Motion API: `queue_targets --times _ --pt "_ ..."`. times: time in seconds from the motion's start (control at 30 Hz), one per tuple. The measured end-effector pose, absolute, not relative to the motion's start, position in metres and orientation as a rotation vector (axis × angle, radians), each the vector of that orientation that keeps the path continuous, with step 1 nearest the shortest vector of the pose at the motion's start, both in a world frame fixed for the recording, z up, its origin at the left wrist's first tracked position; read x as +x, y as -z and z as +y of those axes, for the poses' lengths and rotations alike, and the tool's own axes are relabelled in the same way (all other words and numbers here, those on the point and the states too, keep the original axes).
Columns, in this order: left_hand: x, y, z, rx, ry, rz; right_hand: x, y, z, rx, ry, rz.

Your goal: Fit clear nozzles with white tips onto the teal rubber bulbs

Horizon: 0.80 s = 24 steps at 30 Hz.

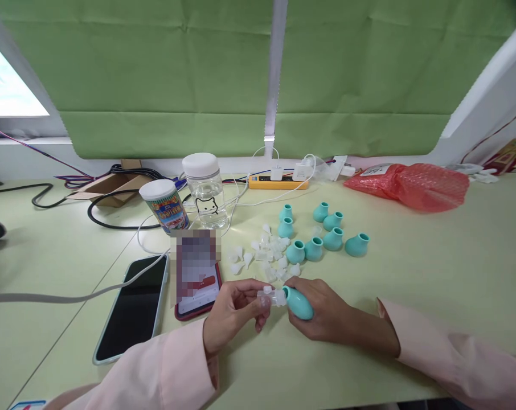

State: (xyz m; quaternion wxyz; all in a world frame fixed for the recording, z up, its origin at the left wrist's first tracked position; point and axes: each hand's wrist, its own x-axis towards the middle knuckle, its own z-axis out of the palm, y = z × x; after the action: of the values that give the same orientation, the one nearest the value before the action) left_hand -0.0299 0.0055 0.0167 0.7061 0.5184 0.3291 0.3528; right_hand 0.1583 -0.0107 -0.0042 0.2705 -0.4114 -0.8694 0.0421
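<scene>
My left hand (240, 307) pinches a translucent white plastic nozzle piece (277, 296) between thumb and fingers. Wrapped round a teal rubber bulb (299, 304) is my right hand (326, 310), with the bulb's open neck turned to the left. The nozzle piece's right end meets the bulb's mouth; I cannot tell how deep it sits. Just beyond my hands lies a loose heap of small translucent white plastic parts (266, 250). Several more teal bulbs (313, 249) stand behind and to the right of that heap, their mouths open upward.
Left of my hands lie a red-cased phone (198, 307) and a black-screened phone (132, 307) with a cable across it. A clear bottle (207, 196), a snack canister (166, 206), a yellow power strip (258, 182) and a red bubble-wrap bundle (429, 185) line the back.
</scene>
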Motion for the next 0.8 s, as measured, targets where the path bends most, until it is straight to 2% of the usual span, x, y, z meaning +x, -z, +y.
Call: queue_targets --times 0.13,0.37,0.8 --pt "-0.03 -0.02 0.005 1.217 -0.779 0.797 0.158 0.005 -0.008 -0.999 -0.033 -2.384" --pt "-0.031 -0.02 0.005 1.456 -0.754 0.902 0.157 0.005 -0.009 -1.106 0.006 -2.48" --pt "-0.039 -0.025 0.006 2.081 -0.704 0.81 0.157 -0.021 -0.005 -1.094 -0.788 -2.537"
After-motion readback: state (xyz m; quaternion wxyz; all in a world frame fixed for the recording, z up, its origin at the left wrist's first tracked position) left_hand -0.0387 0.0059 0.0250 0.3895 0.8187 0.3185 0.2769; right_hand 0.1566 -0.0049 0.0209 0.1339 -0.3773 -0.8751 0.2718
